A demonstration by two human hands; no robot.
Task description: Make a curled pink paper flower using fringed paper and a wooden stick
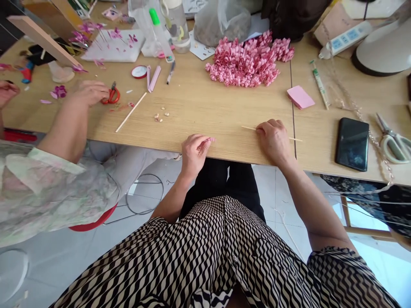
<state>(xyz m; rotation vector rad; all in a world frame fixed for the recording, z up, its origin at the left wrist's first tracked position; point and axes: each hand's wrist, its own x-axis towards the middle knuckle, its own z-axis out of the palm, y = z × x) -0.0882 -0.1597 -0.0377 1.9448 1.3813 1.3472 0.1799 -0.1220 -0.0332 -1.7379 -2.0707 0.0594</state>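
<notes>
My left hand (pixel 194 153) is at the table's front edge, thumb and fingers pinched on a small pink piece (pixel 212 139). To its right, my right hand (pixel 272 137) is closed around a thin wooden stick (pixel 248 128), whose two ends stick out on either side of the fist, close to the tabletop. Beyond the hands lies a heap of curled pink paper strips (pixel 247 62). A stack of pink paper squares (pixel 301 97) rests to the right of my right hand.
A co-worker's hand (pixel 91 92) is at the left beside red-handled scissors (pixel 112 95). Another wooden stick (pixel 131 112) lies near several small nuts or shells (pixel 156 116). At the right are a black phone (pixel 352 144), white-handled scissors (pixel 394 143) and a glue tube (pixel 319 84).
</notes>
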